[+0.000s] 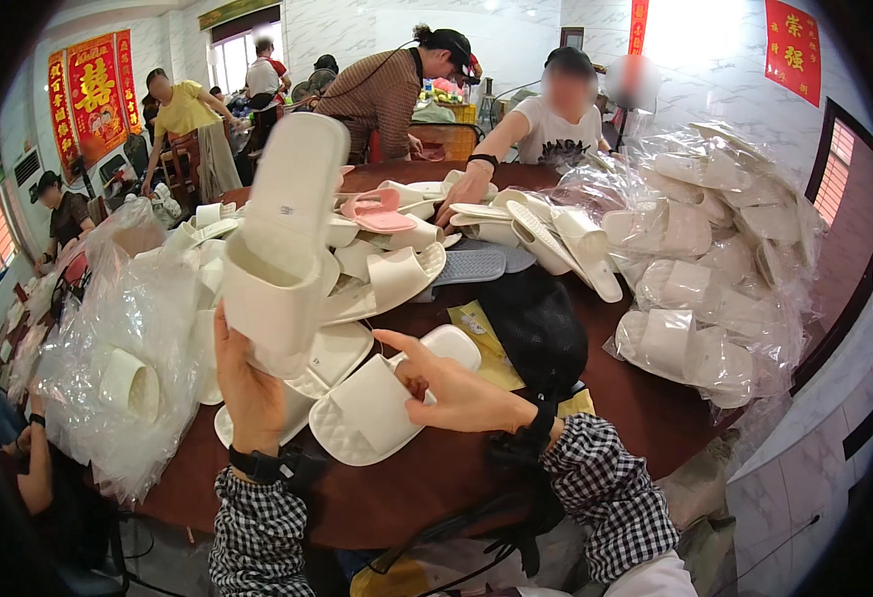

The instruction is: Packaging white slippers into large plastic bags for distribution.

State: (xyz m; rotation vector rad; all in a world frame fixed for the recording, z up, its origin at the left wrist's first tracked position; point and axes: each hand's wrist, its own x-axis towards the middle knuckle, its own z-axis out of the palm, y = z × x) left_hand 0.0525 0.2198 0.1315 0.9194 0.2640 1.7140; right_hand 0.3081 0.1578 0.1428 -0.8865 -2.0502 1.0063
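My left hand (252, 383) is closed around a white slipper (282, 234), raised with its sole end up and its strap toward me. My right hand (461, 393) is just over another white slipper (362, 413) at the table's near side. Its index finger is stretched out to the left, the thumb stands apart, and the other fingers are partly curled; it does not appear to grip anything. Between my hands, more white slippers lie partly hidden behind the held one. A white slipper (387, 284) rests on its side farther back.
Bagged white slippers (675, 338) are heaped on the right of the brown table (646, 423). Clear plastic bags (128, 328) lie left. A pink slipper (377, 211), grey slippers (469, 267) and a black bundle (536, 323) sit mid-table. A co-worker's hand (466, 189) reaches in opposite.
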